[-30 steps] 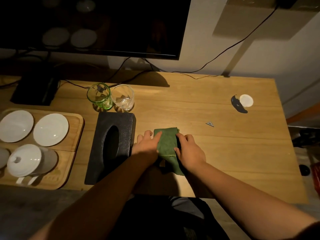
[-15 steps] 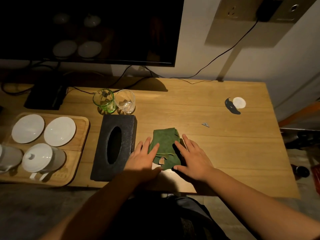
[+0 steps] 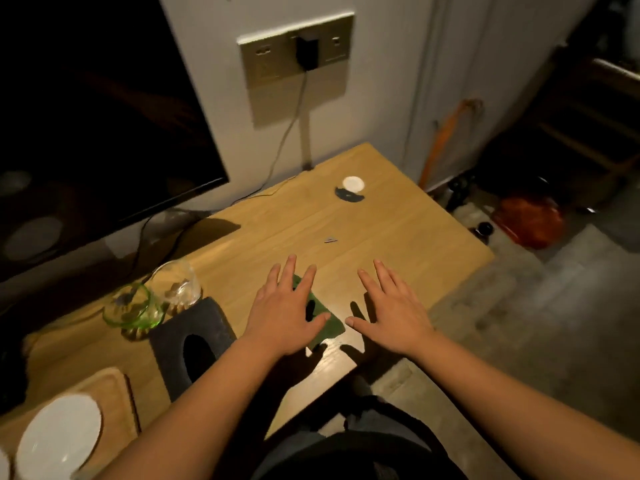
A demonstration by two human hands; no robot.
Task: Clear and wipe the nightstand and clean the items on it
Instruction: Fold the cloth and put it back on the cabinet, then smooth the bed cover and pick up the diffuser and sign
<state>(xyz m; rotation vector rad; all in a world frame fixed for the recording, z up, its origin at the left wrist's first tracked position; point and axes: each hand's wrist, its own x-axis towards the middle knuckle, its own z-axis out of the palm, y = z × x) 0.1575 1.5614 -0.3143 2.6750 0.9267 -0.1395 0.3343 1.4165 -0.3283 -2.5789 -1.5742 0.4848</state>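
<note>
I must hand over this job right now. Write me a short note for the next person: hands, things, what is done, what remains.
Left hand: open, flat over the green cloth.
Right hand: open, above the bare nightstand top, holding nothing.
Still on the top: green glass, clear glass, black tissue box, wooden tray with white plate, white disc, small scrap.
Done: cloth lies ready.
Left: clearing, wiping, cleaning items.

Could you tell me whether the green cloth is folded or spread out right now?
Cannot tell: the left hand lies flat over the green cloth, so only a small strip shows beside it.
</note>
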